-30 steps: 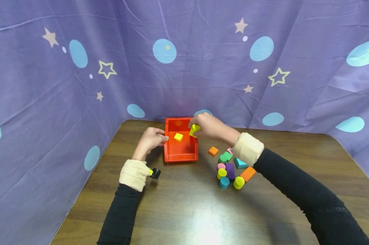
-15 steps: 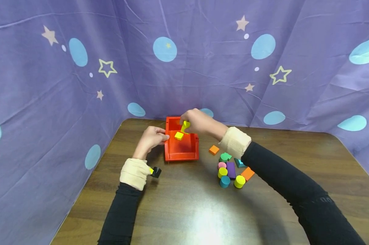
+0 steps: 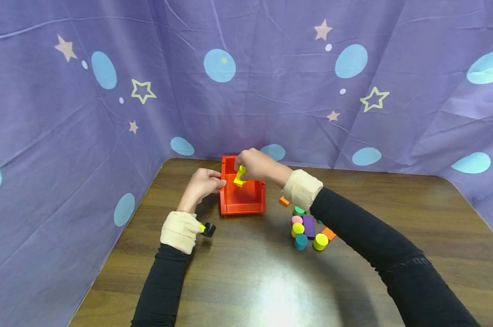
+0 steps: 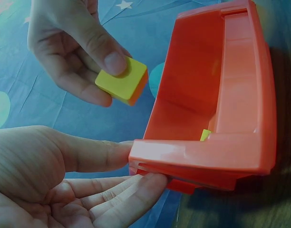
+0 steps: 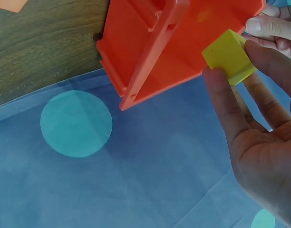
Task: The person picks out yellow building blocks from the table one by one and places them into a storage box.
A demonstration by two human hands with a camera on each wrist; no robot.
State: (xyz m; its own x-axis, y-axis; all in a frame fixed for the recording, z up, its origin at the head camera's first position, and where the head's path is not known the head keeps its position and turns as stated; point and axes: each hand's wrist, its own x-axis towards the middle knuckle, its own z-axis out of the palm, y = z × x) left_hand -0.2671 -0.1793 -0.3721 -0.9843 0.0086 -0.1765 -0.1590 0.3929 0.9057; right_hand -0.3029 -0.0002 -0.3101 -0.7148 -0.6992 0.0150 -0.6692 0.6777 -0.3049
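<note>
A red plastic bin (image 3: 243,210) stands near the back of the table. My left hand (image 3: 203,185) pinches its left rim, thumb on top and fingers beneath, as the left wrist view shows. Above the bin, my right hand (image 3: 257,165) holds a yellow block (image 5: 227,56) between thumb and fingertips. In the left wrist view that held block (image 4: 121,81) is up over the bin's open side, apart from its wall (image 4: 198,154). A second yellow block (image 4: 206,135) lies inside the bin, mostly hidden there by the rim.
Right of the bin lie a small orange block (image 3: 284,201), a purple block (image 3: 309,226), yellow cylinders (image 3: 320,242), a blue cylinder (image 3: 301,242) and several others, partly under the right forearm. A patterned purple cloth (image 3: 246,113) hangs behind the table.
My right hand has moved left with the yellow block, from the bin's right rim to over its middle. The left hand keeps its grip on the rim.
</note>
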